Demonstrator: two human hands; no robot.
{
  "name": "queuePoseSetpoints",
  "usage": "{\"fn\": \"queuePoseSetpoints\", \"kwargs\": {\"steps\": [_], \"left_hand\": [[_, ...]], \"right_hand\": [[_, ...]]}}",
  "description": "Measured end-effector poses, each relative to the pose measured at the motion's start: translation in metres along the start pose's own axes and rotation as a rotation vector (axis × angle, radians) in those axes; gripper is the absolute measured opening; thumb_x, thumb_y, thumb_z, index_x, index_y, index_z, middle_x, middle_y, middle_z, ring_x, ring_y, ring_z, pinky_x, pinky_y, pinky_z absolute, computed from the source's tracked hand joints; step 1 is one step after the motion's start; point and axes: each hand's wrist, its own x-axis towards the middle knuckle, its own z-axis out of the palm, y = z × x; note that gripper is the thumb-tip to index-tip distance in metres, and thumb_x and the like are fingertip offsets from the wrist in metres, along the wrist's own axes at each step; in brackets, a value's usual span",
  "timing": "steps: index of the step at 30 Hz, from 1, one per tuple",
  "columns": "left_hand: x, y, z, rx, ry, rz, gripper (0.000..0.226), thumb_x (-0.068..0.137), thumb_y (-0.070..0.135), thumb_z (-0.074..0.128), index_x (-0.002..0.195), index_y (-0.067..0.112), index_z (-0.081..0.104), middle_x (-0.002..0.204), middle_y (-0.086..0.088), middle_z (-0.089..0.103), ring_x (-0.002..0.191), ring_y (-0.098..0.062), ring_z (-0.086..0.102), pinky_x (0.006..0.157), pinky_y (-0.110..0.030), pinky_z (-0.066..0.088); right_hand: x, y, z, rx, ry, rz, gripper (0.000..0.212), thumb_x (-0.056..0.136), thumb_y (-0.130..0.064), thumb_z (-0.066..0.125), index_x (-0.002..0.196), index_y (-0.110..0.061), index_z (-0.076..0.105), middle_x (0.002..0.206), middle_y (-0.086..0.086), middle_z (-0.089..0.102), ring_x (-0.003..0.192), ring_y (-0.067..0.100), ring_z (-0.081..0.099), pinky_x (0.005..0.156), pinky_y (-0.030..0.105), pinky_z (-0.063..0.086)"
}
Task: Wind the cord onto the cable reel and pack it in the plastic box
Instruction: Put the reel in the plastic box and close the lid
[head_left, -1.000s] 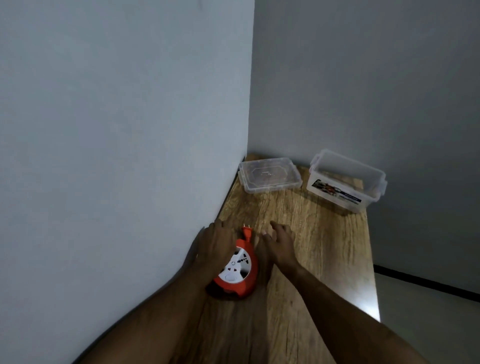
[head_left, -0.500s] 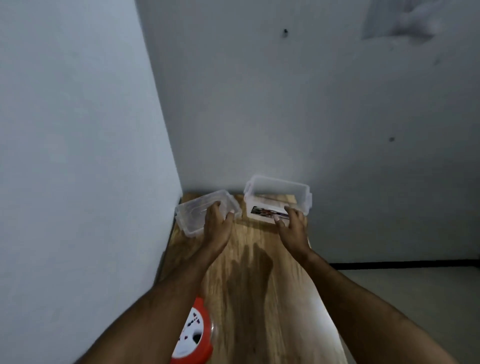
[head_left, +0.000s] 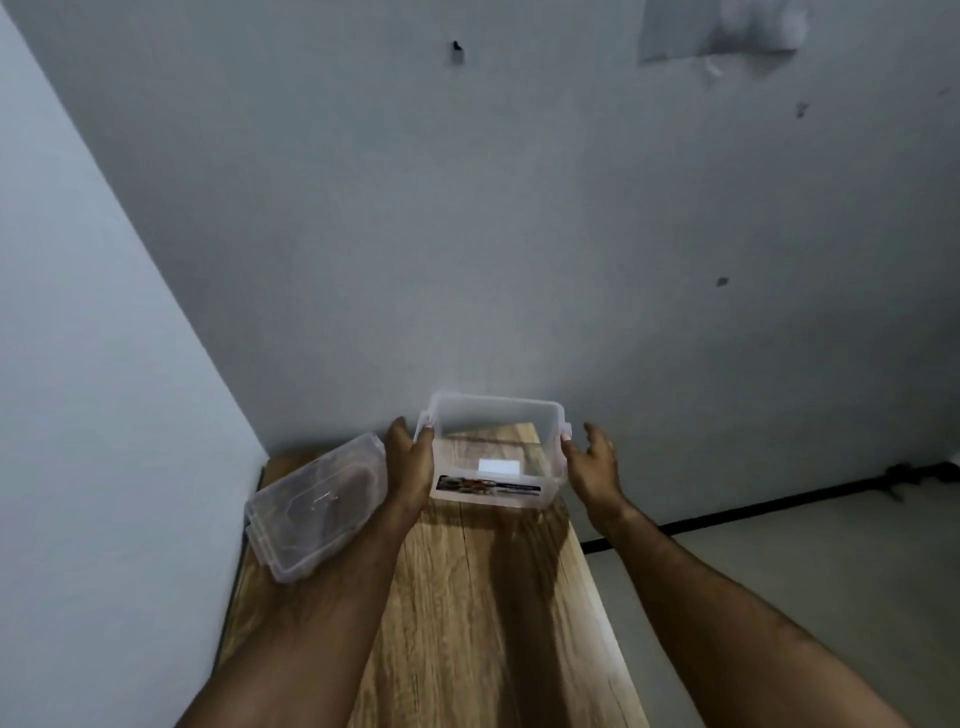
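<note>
A clear plastic box (head_left: 496, 447) with a printed label on its near wall stands at the far end of the wooden table, empty. My left hand (head_left: 410, 465) grips its left end, thumb on the rim. My right hand (head_left: 592, 467) is at its right end, thumb touching the side clip and fingers spread. The box's clear lid (head_left: 311, 506) lies flat to the left, by the wall. The orange cable reel is out of view.
The narrow wooden table (head_left: 467, 623) runs away from me into a corner, with walls on the left and at the far end. Its right edge drops to a pale floor (head_left: 805, 545) with a black cable along the wall's foot.
Both hands left the reel and reached forward to the box, now holding its two ends. My view lifted, so the reel dropped out of the frame.
</note>
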Motion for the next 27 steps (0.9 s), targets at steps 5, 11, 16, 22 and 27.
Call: {"fn": "queuePoseSetpoints", "kwargs": {"steps": [5,11,16,22,27], "left_hand": [[0.046,-0.014,0.007,-0.069,-0.033,-0.117,0.048,0.105,0.038,0.05,0.143,0.009,0.05,0.13,-0.009,0.058,0.106,-0.024,0.06,0.086,-0.031,0.049],[0.069,-0.032,0.016,-0.184,-0.148,-0.217,0.043,0.106,0.042,0.049,0.117,0.007,0.07,0.105,-0.017,0.072,0.092,-0.032,0.069,0.074,-0.037,0.056],[0.068,-0.037,0.02,-0.222,-0.145,-0.252,0.043,0.107,0.039,0.048,0.123,0.004,0.069,0.115,-0.025,0.072,0.094,-0.037,0.071,0.076,-0.044,0.059],[0.027,-0.026,0.004,-0.295,-0.136,-0.271,0.039,0.108,0.039,0.048,0.118,0.008,0.07,0.108,-0.02,0.076,0.099,-0.04,0.073,0.09,-0.057,0.061],[-0.01,-0.041,-0.02,-0.324,-0.077,-0.289,0.046,0.096,0.051,0.055,0.112,0.013,0.075,0.106,-0.019,0.078,0.1,-0.044,0.073,0.092,-0.065,0.058]], "right_hand": [[0.031,0.008,0.014,0.26,-0.026,0.152,0.06,0.105,-0.028,0.052,0.156,-0.008,0.028,0.146,0.011,0.046,0.128,0.028,0.051,0.089,0.032,0.046],[0.053,0.027,0.03,0.356,-0.073,0.149,0.027,0.106,-0.023,0.049,0.125,-0.008,0.06,0.118,0.019,0.069,0.106,0.037,0.068,0.081,0.045,0.061],[0.05,0.025,0.031,0.394,-0.078,0.161,0.022,0.105,-0.018,0.047,0.117,-0.012,0.065,0.108,0.017,0.07,0.092,0.03,0.07,0.072,0.041,0.061],[0.02,0.012,0.019,0.331,-0.113,0.112,0.021,0.106,-0.016,0.044,0.109,-0.01,0.064,0.096,0.011,0.068,0.083,0.023,0.066,0.06,0.029,0.054],[-0.026,-0.003,0.009,0.362,-0.114,0.101,0.022,0.107,-0.012,0.045,0.101,-0.01,0.066,0.08,0.001,0.065,0.068,0.015,0.061,0.049,0.02,0.05]]}}
